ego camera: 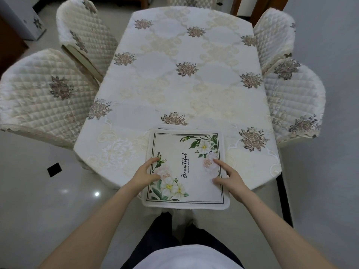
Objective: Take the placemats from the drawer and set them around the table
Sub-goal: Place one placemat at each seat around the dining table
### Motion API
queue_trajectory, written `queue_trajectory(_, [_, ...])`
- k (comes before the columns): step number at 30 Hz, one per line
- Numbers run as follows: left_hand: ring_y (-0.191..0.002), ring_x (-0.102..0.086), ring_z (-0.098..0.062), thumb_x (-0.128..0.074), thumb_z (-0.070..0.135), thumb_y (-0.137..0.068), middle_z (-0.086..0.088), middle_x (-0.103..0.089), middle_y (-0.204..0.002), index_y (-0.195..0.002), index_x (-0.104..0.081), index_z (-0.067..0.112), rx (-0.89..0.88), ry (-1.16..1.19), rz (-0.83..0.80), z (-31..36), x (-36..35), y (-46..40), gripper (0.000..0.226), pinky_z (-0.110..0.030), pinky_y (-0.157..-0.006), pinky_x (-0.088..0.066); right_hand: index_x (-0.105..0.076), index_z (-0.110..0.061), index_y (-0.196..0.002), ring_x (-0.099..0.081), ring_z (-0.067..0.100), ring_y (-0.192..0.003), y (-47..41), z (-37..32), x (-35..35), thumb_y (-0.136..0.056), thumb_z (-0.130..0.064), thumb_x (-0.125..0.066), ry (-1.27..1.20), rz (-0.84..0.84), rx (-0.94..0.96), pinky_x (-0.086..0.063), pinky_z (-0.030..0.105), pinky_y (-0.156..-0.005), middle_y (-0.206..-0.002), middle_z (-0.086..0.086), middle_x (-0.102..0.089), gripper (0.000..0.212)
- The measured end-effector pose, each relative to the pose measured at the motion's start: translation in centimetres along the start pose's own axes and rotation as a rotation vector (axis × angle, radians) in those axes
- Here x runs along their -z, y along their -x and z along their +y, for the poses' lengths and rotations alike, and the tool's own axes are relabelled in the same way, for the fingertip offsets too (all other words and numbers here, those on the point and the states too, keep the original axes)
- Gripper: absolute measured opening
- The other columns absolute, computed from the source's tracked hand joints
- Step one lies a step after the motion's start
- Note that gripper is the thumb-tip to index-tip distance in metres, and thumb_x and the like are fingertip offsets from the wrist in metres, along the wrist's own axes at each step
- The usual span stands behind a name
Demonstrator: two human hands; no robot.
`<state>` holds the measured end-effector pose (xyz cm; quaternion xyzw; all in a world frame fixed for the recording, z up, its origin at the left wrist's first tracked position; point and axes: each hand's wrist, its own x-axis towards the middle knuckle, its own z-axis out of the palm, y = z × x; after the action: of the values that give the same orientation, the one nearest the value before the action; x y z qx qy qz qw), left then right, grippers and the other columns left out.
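1. Head view: nearest the camera are a white shirt and dark trousers, with both bare forearms reaching forward toward the table's near end.
2. The left hand (144, 174) rests on the left side of the placemat (186, 167), fingers spread and relaxed, lying flat on the mat rather than gripping it.
3. The right hand (228, 176) rests on the mat's right edge, fingers likewise spread and loose, thumb laid on the printed face; it closes on nothing.
4. The placemat is square, cream, with a dark line border, white and pink flowers at its corners and the word "BeauTiful" across the middle. It lies at the near end of the table, its near edge overhanging the tabletop. Further edges peek out at its far side, so it seems to top a stack; how many lie beneath cannot be told.
5. The tablecloth (186, 84) is cream with brown embroidered rosettes.
6. Quilted chair covers flank the table: two on the left (44, 98) and two on the right (291, 105).
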<state>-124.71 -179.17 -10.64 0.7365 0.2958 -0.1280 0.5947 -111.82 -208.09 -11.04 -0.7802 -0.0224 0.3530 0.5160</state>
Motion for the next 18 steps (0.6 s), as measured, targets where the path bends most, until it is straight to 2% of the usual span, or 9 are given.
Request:
queue_trajectory(1, [-0.131,-0.036,-0.013,-0.063,-0.006,-0.080,0.005,-0.042,-0.141,-0.136,-0.048,0.025,-0.002,0.003,0.005,0.0,-0.1,-0.1,0.065,-0.026,-0.101,-0.031,-0.056,-0.029,-0.130,-0.043,0.006,-0.124,0.1,0.1,0.0,-0.074,0.008,-0.068,0.009,-0.001,0.009,-0.040,0.003,-0.085,-0.138,-0.007,-0.049,0.068])
queue_trajectory(3, [-0.126,-0.037,-0.009,-0.061,-0.009,-0.079,0.006,-0.043,-0.140,-0.135,-0.049,0.023,-0.018,0.017,0.032,0.3,-0.3,0.0,0.066,-0.024,-0.098,-0.031,-0.055,-0.027,-0.129,-0.045,0.009,-0.121,0.1,0.0,0.0,-0.071,0.007,-0.069,0.026,0.006,0.026,-0.039,0.001,-0.080,-0.137,-0.006,-0.050,0.069])
queue_trajectory(6, [-0.122,-0.039,-0.007,-0.061,-0.009,-0.079,0.008,-0.045,-0.136,-0.134,-0.052,0.024,-0.025,0.024,0.071,0.8,-0.4,0.2,0.065,-0.022,-0.094,-0.033,-0.054,-0.027,-0.131,-0.046,0.016,-0.119,0.1,-0.3,0.2,-0.063,-0.012,-0.070,0.057,0.046,-0.005,-0.040,0.019,-0.089,-0.132,-0.004,-0.052,0.071])
queue_trajectory(8, [-0.119,-0.040,-0.007,-0.062,-0.009,-0.079,0.007,-0.045,-0.135,-0.134,-0.052,0.024,-0.010,0.036,0.089,1.0,-0.6,0.3,0.065,-0.016,-0.087,-0.036,-0.054,-0.027,-0.132,-0.048,0.020,-0.121,0.1,-0.3,0.2,-0.068,-0.009,-0.071,0.080,0.064,-0.021,-0.041,0.031,-0.098,-0.132,-0.001,-0.054,0.069])
queue_trajectory(10, [-0.109,-0.047,-0.007,-0.063,-0.009,-0.079,0.006,-0.045,-0.134,-0.134,-0.053,0.024,0.022,0.057,0.106,1.3,-0.7,0.3,0.065,-0.006,-0.071,-0.038,-0.053,-0.025,-0.132,-0.050,0.020,-0.120,0.2,-0.2,0.1,-0.074,-0.001,-0.069,0.101,0.065,-0.016,-0.042,0.032,-0.100,-0.132,0.001,-0.054,0.065])
queue_trajectory(12, [-0.095,-0.056,-0.007,-0.064,-0.010,-0.078,0.005,-0.045,-0.131,-0.131,-0.056,0.024,0.075,0.124,0.114,1.6,-0.8,0.2,0.064,-0.006,-0.064,-0.043,-0.053,-0.023,-0.132,-0.051,0.019,-0.119,0.2,-0.2,0.1,-0.075,-0.001,-0.067,0.098,0.083,-0.018,-0.042,0.033,-0.101,-0.132,0.001,-0.054,0.063])
queue_trajectory(13, [-0.096,-0.057,-0.009,-0.065,-0.011,-0.078,0.005,-0.046,-0.131,-0.128,-0.059,0.026,0.104,0.175,0.106,1.8,-0.8,0.3,0.062,-0.009,-0.068,-0.047,-0.054,-0.023,-0.132,-0.051,0.018,-0.119,0.4,-0.3,0.3,-0.074,-0.003,-0.067,0.090,0.087,-0.020,-0.043,0.034,-0.101,-0.132,0.001,-0.054,0.063])
queue_trajectory(16, [-0.115,-0.056,-0.028,-0.067,-0.010,-0.074,-0.007,-0.053,-0.135,-0.110,-0.067,0.037,0.164,0.291,0.083,2.0,-0.7,0.1,0.059,-0.041,-0.096,-0.050,-0.055,-0.021,-0.132,-0.053,0.017,-0.111,0.7,-0.4,1.2,-0.074,-0.005,-0.067,0.065,0.082,-0.023,-0.046,0.026,-0.089,-0.129,0.003,-0.056,0.061])
queue_trajectory(18, [-0.112,-0.059,-0.031,-0.065,-0.011,-0.074,-0.011,-0.056,-0.130,-0.109,-0.067,0.035,0.176,0.320,0.083,2.2,-1.0,0.3,0.058,-0.047,-0.098,-0.048,-0.056,-0.019,-0.132,-0.052,0.014,-0.105,0.9,-0.7,2.0,-0.078,0.000,-0.065,0.075,0.079,-0.017,-0.043,0.017,-0.076,-0.127,0.002,-0.056,0.057])
